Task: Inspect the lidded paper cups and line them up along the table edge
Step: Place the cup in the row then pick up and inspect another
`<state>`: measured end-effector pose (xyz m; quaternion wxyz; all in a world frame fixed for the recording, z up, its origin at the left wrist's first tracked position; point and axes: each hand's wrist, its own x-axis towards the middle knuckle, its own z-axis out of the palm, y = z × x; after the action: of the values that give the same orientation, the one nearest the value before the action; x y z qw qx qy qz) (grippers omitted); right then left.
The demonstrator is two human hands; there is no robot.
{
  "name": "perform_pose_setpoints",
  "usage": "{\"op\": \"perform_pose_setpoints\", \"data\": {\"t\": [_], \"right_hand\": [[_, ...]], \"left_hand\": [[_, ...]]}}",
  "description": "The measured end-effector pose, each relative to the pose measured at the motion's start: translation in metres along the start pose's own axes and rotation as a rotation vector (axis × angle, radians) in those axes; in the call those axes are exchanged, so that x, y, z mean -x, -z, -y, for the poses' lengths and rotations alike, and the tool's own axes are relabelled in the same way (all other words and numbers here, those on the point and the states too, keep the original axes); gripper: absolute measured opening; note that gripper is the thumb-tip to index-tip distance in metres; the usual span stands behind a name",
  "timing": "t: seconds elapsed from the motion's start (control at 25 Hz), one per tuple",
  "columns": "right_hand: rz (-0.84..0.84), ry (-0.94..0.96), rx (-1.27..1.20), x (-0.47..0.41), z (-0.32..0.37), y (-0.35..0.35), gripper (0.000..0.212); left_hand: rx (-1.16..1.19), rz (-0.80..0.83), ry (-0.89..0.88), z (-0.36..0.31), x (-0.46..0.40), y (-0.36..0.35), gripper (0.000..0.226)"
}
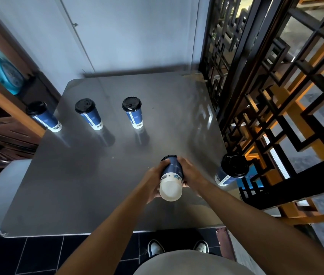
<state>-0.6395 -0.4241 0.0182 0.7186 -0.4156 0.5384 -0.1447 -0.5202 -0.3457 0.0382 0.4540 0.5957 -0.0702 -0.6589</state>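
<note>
Both hands hold one blue paper cup (172,171) above the steel table (89,185), tipped so its white bottom faces me and its black lid points away. My left hand (157,179) grips its left side, my right hand (190,171) its right side. Three lidded blue cups stand upright in a row across the far left part of the table: one at the left edge (44,117), one beside it (89,114), one further right (134,113). A further lidded cup (231,169) stands at the table's right edge, right of my hands.
A black lattice screen (266,96) runs close along the table's right side. Wooden shelving (8,108) stands at the left, a white wall behind. A grey chair seat (0,191) sits by the left front corner. My shoes (177,249) show below the near edge.
</note>
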Motion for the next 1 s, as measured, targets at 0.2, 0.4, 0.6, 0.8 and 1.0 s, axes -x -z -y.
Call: {"op": "perform_pose_setpoints", "data": {"t": [0.2, 0.4, 0.6, 0.8, 1.0], "right_hand": [[0.038, -0.015, -0.068, 0.002, -0.004, 0.001, 0.038], [0.023, -0.034, -0.073, -0.001, -0.006, 0.004, 0.043], [0.054, -0.006, 0.049, -0.001, -0.009, -0.002, 0.051], [0.077, -0.003, 0.022, 0.001, -0.004, 0.004, 0.051], [0.097, -0.019, -0.050, 0.006, 0.006, 0.002, 0.048]], "left_hand": [[0.207, -0.012, 0.021, 0.001, 0.000, 0.002, 0.037], [-0.171, -0.065, 0.130, 0.004, 0.001, 0.008, 0.055], [-0.338, -0.054, 0.037, -0.005, 0.002, 0.018, 0.085], [-0.206, -0.002, -0.015, -0.005, -0.004, 0.013, 0.072], [-0.028, -0.001, 0.044, -0.004, -0.003, 0.012, 0.060]]}}
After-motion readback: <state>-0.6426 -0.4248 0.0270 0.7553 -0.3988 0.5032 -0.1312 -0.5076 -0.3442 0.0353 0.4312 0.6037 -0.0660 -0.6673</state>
